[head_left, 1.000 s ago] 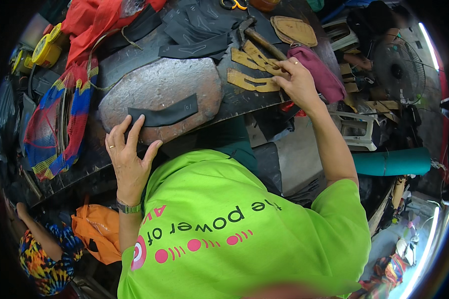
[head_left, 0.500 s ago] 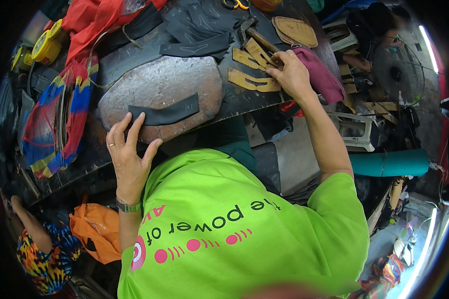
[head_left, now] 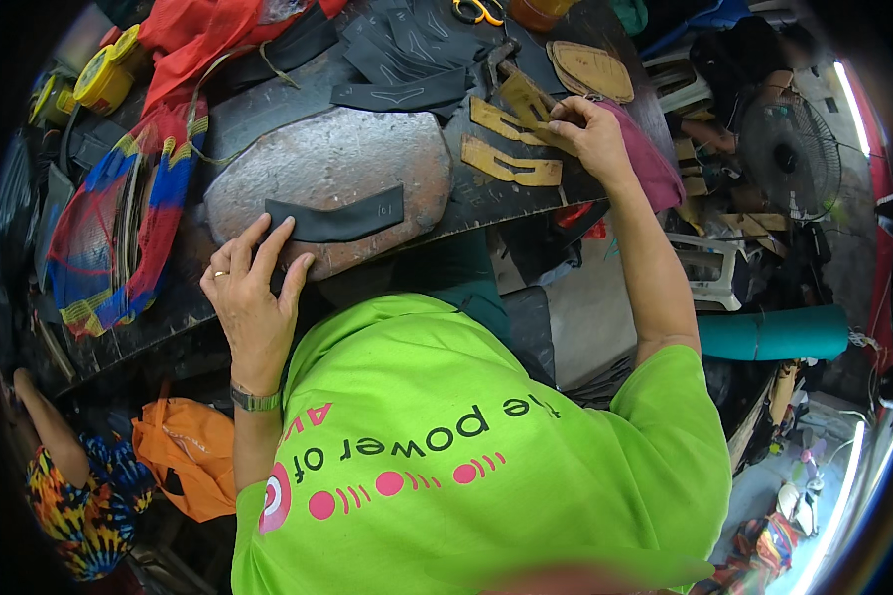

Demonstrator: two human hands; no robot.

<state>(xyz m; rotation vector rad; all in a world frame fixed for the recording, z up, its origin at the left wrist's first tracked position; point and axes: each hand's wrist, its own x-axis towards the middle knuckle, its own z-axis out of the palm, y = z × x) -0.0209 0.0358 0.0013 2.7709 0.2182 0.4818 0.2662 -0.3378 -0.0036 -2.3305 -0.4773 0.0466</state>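
Note:
A curved black strip of leather-like material (head_left: pixel 342 217) lies on a worn, rounded slab (head_left: pixel 313 149) at the table's front edge. My left hand (head_left: pixel 253 297) is open, fingers apart, with fingertips touching the strip's left end. Farther right, my right hand (head_left: pixel 597 144) pinches a tan slotted template (head_left: pixel 528 99) between thumb and fingers, raised at a tilt. Below it on the table is another tan slotted template (head_left: pixel 511 165), and one more slotted template (head_left: pixel 494 118) lies just beyond that, partly covered. A hammer (head_left: pixel 499 58) lies behind, its handle mostly hidden.
Several black cut pieces (head_left: pixel 402 91) with pale outlines are piled at the back. Tan rounded patterns (head_left: pixel 590 69) and a maroon pouch (head_left: pixel 640 149) sit right. Orange-handled scissors (head_left: pixel 479 10) lie at the far edge. A striped mesh bag (head_left: pixel 99 243) hangs left; another person's arm (head_left: pixel 50 426) shows lower left.
My right hand has lifted the slotted template off the others and tilted it up. My left hand stays at the black strip. The whole view has shifted slightly.

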